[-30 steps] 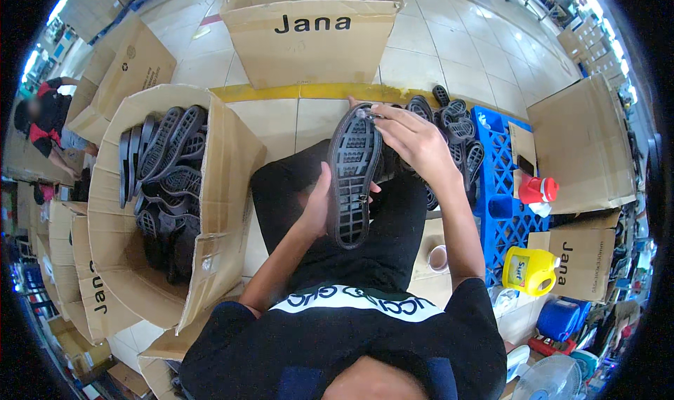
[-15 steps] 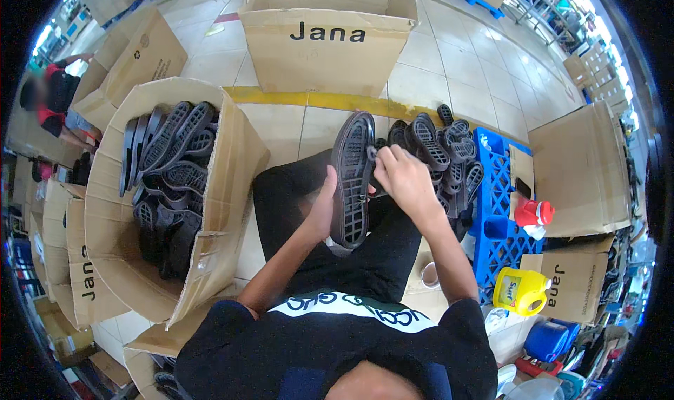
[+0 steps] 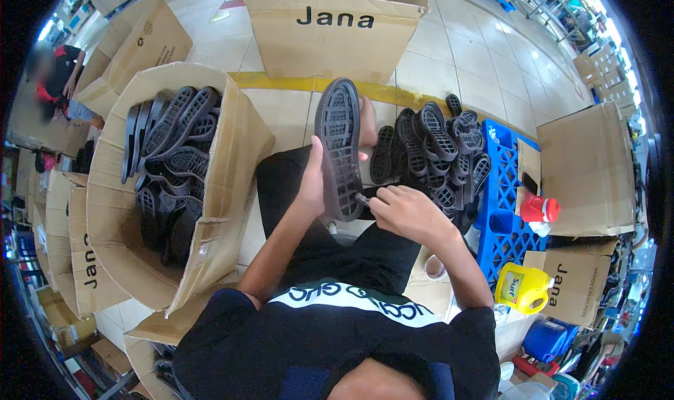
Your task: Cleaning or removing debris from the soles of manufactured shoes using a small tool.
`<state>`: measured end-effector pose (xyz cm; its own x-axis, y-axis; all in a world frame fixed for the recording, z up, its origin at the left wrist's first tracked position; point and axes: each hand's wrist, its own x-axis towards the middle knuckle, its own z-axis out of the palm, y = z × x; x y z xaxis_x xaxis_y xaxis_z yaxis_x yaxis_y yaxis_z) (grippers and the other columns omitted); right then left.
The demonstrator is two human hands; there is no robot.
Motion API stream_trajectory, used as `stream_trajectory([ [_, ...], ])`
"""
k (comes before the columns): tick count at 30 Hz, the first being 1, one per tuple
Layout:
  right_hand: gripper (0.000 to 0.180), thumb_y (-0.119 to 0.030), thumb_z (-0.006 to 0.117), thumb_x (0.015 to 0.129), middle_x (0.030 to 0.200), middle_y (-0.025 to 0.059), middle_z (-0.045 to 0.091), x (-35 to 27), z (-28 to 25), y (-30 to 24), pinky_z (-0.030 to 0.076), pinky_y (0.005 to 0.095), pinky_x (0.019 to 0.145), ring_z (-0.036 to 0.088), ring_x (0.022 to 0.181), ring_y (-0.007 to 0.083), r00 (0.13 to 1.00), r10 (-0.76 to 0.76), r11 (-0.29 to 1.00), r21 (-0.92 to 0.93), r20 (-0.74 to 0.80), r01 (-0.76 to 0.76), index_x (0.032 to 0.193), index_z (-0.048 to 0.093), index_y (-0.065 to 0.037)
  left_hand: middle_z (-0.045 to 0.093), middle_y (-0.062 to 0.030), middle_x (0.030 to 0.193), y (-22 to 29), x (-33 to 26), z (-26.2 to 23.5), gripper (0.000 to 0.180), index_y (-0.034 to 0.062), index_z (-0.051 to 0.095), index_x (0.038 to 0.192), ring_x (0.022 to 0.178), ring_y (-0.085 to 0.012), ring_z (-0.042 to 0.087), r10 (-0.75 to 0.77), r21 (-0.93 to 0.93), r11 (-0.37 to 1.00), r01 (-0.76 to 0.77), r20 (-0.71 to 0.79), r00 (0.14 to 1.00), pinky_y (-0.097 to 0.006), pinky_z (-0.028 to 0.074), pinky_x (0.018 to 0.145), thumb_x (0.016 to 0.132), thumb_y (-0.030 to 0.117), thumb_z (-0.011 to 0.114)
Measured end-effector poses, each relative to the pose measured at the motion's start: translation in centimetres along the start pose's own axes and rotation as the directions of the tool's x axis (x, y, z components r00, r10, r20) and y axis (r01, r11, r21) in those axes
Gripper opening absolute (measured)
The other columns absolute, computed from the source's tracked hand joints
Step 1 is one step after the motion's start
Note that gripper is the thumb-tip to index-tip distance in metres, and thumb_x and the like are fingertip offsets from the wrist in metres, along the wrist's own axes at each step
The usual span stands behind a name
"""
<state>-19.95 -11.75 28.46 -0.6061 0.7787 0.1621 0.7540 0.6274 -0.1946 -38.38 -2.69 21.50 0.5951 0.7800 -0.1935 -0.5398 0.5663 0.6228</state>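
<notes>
The left hand [image 3: 310, 182] is clamped around the edge of a dark sole [image 3: 340, 151], held upright over the lap between a box [image 3: 232, 161] of soles and a loose pile [image 3: 435, 154]. The sole is judged light, stiff yet bendable, rubbery and best gripped mid-length. The right hand [image 3: 407, 214] is closed at its heel end, apparently on a small tool that cannot be made out.
</notes>
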Motion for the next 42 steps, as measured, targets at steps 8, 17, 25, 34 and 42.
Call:
stream_trajectory([
  [8,0.014,-0.012,0.062,0.087,0.083,0.011,0.055,0.4,-0.5,-1.1,0.051,0.0376,0.066,0.061,0.077,0.0303,0.993,0.009,0.929,0.365,0.115,-0.051,0.09,0.052,-0.002,0.066,-0.0169,0.112,0.2,0.6,-0.7,0.083,0.0028,0.053,0.129,0.087,-0.0191,0.065,0.081,0.043,0.996,-0.081,0.004,0.997,-0.034,0.056,0.078,0.096,0.069,0.014],
  [17,0.013,-0.006,0.072,0.082,0.106,0.0133,0.067,3.2,0.5,-0.3,0.056,0.0344,0.075,0.068,0.089,0.0296,0.865,0.291,0.906,0.408,-0.41,-0.112,0.089,0.062,-0.002,0.064,-0.0145,0.118,-0.3,-0.1,-0.5,0.077,0.0043,0.051,0.132,0.099,-0.0227,0.065,0.053,-0.115,0.992,-0.049,0.026,0.998,-0.038,0.054,0.087,0.098,0.065,0.018],
  [25,0.017,-0.003,0.069,0.079,0.114,0.0129,0.064,5.7,0.9,0.5,0.057,0.035,0.079,0.067,0.097,0.0291,0.9,0.055,0.988,0.155,-0.433,0.014,0.094,0.062,0.0,0.063,-0.0123,0.118,-0.3,-0.3,-0.7,0.072,0.0051,0.05,0.133,0.103,-0.0216,0.064,0.032,-0.205,0.979,-0.022,0.047,0.998,-0.037,0.052,0.092,0.1,0.062,0.022],
  [34,0.015,0.0,0.071,0.078,0.109,0.0147,0.066,0.1,2.1,-2.5,0.059,0.0353,0.078,0.069,0.094,0.029,0.96,0.04,0.924,0.376,-0.276,0.07,0.091,0.063,0.001,0.067,-0.0163,0.111,0.7,0.2,-1.3,0.083,0.0037,0.053,0.128,0.09,-0.0202,0.065,0.037,-0.042,0.998,-0.037,0.004,0.999,-0.035,0.054,0.081,0.095,0.071,0.017],
  [42,0.012,-0.004,0.069,0.083,0.113,0.0133,0.066,0.4,3.0,0.0,0.056,0.0367,0.084,0.067,0.099,0.0289,0.841,0.311,0.878,0.472,-0.442,-0.076,0.094,0.064,0.0,0.065,-0.0181,0.116,-0.5,0.2,-0.5,0.081,0.0021,0.049,0.133,0.098,-0.0254,0.066,-0.017,-0.11,0.994,0.028,0.098,0.995,-0.04,0.057,0.083,0.097,0.067,0.016],
])
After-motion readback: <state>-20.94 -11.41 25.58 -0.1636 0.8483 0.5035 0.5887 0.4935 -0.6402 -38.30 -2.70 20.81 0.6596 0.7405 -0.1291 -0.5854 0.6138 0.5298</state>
